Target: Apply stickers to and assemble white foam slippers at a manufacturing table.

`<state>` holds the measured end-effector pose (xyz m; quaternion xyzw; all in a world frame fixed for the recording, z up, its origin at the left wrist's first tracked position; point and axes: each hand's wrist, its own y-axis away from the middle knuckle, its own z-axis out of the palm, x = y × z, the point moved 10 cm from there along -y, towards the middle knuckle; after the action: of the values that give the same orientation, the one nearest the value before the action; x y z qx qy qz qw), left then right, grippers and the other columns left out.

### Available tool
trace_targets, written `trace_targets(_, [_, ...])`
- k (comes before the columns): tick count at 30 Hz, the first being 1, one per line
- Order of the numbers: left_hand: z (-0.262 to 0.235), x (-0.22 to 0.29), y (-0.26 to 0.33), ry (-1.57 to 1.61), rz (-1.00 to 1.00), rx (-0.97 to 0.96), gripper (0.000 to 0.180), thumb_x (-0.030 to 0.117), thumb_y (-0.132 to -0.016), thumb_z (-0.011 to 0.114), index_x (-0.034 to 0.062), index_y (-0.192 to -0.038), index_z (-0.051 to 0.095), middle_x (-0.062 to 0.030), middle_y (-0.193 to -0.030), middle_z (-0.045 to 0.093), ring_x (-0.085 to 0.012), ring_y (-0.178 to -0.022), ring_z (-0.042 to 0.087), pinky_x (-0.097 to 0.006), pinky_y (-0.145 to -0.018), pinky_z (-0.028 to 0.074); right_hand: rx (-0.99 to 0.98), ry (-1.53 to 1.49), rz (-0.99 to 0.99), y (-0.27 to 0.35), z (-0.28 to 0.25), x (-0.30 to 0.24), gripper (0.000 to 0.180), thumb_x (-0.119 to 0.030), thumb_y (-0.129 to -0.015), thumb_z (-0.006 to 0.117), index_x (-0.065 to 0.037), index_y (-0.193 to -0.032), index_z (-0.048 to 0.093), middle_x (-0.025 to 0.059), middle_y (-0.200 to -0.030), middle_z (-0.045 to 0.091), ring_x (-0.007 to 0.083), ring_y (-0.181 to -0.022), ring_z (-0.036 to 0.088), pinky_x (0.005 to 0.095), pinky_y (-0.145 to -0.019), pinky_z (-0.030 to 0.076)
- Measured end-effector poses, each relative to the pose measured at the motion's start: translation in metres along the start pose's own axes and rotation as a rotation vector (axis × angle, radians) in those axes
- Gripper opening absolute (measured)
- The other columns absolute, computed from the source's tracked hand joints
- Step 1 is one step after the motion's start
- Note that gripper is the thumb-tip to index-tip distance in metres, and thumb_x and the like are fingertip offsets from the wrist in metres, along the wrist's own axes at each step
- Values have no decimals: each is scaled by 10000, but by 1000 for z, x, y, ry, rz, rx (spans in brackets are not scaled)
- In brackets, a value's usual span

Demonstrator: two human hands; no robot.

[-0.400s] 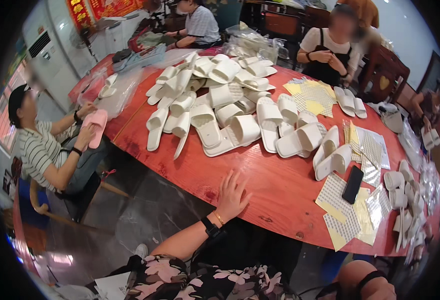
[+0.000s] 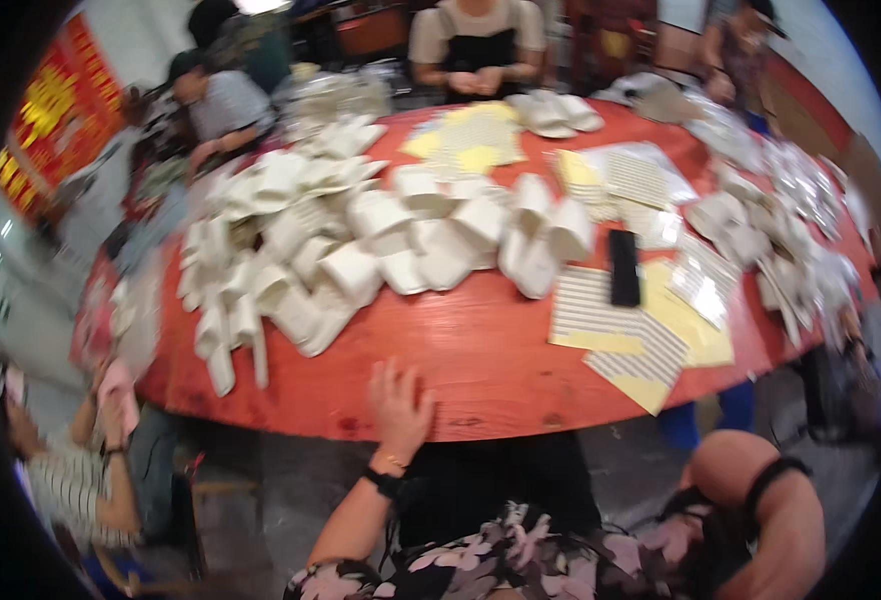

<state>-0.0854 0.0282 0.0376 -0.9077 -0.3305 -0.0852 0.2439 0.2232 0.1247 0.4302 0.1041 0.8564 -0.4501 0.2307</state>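
View swung right; 1 left hand (image 2: 400,405) (flat) on table (image 2: 480,370).

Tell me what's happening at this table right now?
A person rests their left hand, fingers spread, flat on the near edge of a big red round table. It holds nothing. Their right hand is out of view. A heap of white slippers lies past the hand, with striped and yellow paper sheets and a dark phone to the right. Other people sit around the table.
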Motion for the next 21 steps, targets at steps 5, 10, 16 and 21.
trace_targets(5, [15,8,-8,97,42,-1,466,282,-883,657,54,-1283,583,-209,-1481,417,-433,-1406,312,-548,-1134,266,1138,317,18,204,-89,-34,183,-79,-943,597,-106,-803,483,6,-665,480,135,-532,464,280,-461,341])
trace_targets(10, [7,0,1,31,-30,-27,435,264,-917,630,39,-1286,577,-203,-1470,429,-418,-1405,318,-538,-1135,263,2011,425,615,495,-155,-4,100,-54,-945,575,-60,-1044,589,50,-827,618,118,-622,567,231,-533,445])
trace_targets(16, [18,5,0,42,-19,-37,430,252,-926,619,21,-1286,569,-204,-1463,436,-412,-1407,317,-533,-1137,268,2231,1366,1261,685,-105,-109,293,-43,-832,593,10,-1120,575,91,-849,628,232,-733,642,328,-670,531])
trace_targets(21, [9,1,2,10,-38,-35,421,237,-928,619,16,-1283,569,-194,-1458,445,-407,-1407,317,-529,-1136,272,1463,1790,2154,663,-118,-97,220,-83,-772,626,-75,-985,677,168,-1317,545,392,-1230,494,480,-1006,451])
